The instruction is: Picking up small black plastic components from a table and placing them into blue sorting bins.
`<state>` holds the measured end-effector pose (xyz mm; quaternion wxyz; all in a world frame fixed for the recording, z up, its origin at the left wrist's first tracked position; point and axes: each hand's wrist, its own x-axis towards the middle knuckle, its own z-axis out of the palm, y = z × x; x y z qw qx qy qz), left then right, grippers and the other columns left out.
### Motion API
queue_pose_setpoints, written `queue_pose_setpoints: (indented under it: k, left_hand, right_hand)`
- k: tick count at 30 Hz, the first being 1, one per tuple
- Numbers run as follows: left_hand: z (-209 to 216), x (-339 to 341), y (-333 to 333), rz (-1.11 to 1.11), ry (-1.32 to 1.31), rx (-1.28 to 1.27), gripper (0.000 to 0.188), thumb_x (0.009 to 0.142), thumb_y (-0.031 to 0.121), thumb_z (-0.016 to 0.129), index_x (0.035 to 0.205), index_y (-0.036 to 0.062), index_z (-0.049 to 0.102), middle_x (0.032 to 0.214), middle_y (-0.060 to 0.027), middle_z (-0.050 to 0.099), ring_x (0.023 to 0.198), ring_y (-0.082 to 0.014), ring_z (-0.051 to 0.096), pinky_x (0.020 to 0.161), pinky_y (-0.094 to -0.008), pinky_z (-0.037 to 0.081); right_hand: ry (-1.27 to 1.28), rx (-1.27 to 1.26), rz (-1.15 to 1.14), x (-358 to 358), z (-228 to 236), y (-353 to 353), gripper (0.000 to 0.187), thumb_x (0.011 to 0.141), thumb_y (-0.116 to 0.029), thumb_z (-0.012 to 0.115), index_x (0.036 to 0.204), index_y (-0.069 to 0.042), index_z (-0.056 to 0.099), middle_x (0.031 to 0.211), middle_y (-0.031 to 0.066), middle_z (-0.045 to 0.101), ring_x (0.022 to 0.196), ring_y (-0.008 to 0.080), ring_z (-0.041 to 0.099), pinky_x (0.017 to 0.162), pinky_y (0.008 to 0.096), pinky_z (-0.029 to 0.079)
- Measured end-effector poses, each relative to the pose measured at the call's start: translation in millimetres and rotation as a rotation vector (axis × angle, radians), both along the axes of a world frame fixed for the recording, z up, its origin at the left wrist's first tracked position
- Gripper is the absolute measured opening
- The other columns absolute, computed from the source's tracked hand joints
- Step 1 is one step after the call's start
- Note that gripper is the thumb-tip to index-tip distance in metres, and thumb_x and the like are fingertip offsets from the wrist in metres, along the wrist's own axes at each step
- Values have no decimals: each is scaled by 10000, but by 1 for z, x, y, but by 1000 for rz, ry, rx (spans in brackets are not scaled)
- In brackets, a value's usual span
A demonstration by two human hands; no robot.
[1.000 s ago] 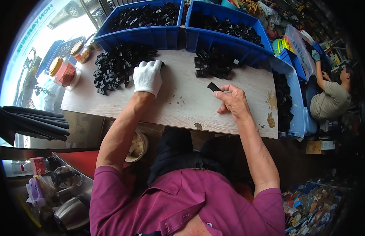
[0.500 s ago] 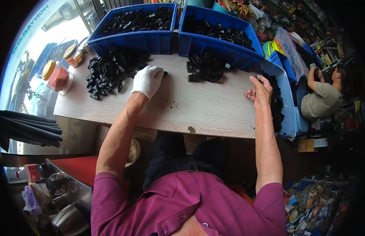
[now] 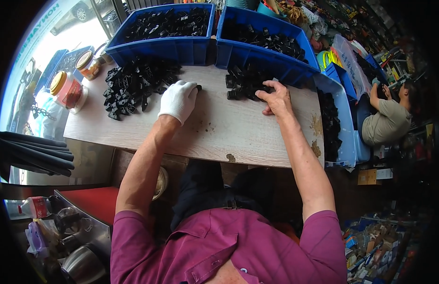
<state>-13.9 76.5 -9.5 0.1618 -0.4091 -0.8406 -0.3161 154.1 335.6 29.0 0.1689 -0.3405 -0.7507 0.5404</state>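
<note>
- The left hand (image 3: 178, 102), in a white knit glove, rests on the tabletop (image 3: 229, 128) with its fingers curled in, grasping a small black plastic part (image 3: 199, 88); only the end of that part shows beyond the fingers.
- The right hand (image 3: 276, 99) is bare, its fingers bent and spread at the near right edge of the right-hand heap (image 3: 243, 85) of black parts. The fingertips meet or overlap the heap's edge; whether they have gripped a part, I can't make out.
- The left-hand heap (image 3: 129, 87) of similar black parts is larger and lies loosely piled just left of the glove.
- A bare stretch of the pale wood-grain surface separates the two hands, with small dark specks near the left wrist and brown worn patches (image 3: 316, 147) by the right edge.
- Along the far side stand two blue plastic bins, the left bin (image 3: 158, 55) and the right bin (image 3: 264, 57), both filled with black parts.
- A light-blue bin (image 3: 348, 125), also containing black parts, stands against the table's right side.
- At the far left corner are two lidded jars: a larger one (image 3: 67, 90) with reddish contents and a smaller one (image 3: 88, 67).
- Off to the right, a co-worker (image 3: 387, 120) in a khaki top sits with both arms raised forward.
</note>
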Motion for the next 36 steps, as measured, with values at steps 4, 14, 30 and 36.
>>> queue_pose_setpoints:
  k: [4,14,30,36]
  left_hand:
    - [1,-4,3,14,-52,-36,173,951,193,640,978,71,759,959,-156,719,903,-377,690,794,-454,568]
    - [4,18,-8,-108,62,-20,230,903,145,684,1125,101,729,1032,-110,739,945,-369,651,826,-448,565]
    - [11,67,36,-475,1,112,256,873,50,640,1096,114,748,1002,-97,729,921,-345,672,807,-420,572]
    - [12,63,48,-561,14,128,252,871,35,653,1093,110,747,1021,-104,713,942,-350,670,808,-424,568]
  right_hand:
    - [-10,29,10,-4,-6,2,433,811,-161,834,1183,3,688,800,86,650,436,134,551,409,299,526]
    - [68,-106,66,25,3,-11,349,836,-195,837,1090,-22,673,598,-9,588,407,63,502,434,291,552]
    - [-234,-68,246,44,6,-49,258,841,-148,805,1055,-73,681,522,-44,469,372,77,432,352,276,384]
    - [-205,-19,233,44,2,-51,260,838,-164,780,1069,-67,709,526,-38,478,413,81,449,365,272,433]
